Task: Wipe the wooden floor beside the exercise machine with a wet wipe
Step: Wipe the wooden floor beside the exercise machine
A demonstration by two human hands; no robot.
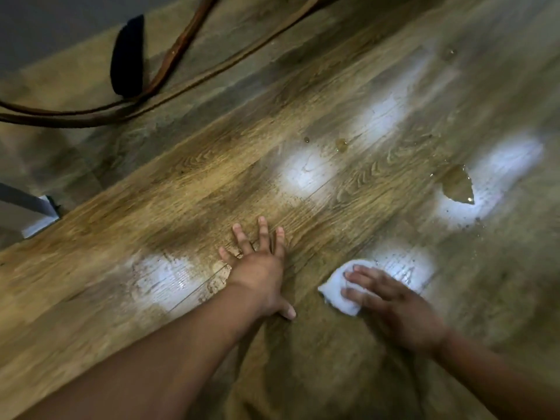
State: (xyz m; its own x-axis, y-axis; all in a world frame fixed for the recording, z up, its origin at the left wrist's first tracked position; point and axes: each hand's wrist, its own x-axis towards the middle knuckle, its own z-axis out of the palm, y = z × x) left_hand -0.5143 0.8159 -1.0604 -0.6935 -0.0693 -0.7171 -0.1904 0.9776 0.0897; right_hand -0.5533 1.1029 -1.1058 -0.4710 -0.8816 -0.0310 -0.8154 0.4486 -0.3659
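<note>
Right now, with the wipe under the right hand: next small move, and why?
Probably slide the right hand, pressing the white folded wet wipe, forward-right to the brownish puddle on the wooden plank floor. It is the largest liquid in view, the wipe lies short of it, and the left hand lies flat as a brace.

Dim, motion-blurred view; white glare patches (306, 171) sheen the wooden floor (197, 183), edges distorted.
</note>
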